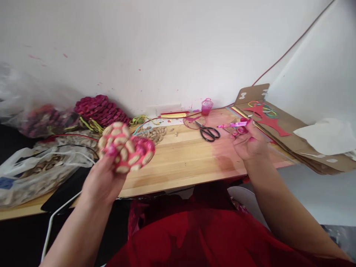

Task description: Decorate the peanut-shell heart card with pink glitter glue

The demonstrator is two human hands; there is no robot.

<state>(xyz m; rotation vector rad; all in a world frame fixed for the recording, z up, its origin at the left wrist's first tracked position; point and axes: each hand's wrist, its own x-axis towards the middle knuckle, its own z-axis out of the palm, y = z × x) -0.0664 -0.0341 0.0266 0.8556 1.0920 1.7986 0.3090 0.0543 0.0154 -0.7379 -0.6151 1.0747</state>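
Now, my left hand (102,178) pinches pink flat piece (126,148) studded with tan peanuts (121,140) over pale wooden counter (180,163); right hand (251,146) pinches slim pink-smeared tool (232,125). Hard squeezing might loosen peanuts; tool, if wet, could drip.

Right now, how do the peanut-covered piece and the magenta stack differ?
The peanut-covered piece is mostly tan with pink patches; the magenta stack is almost wholly magenta. The peanut-covered piece is held in the left hand; the magenta stack lies by the wall. Both look bumpy.
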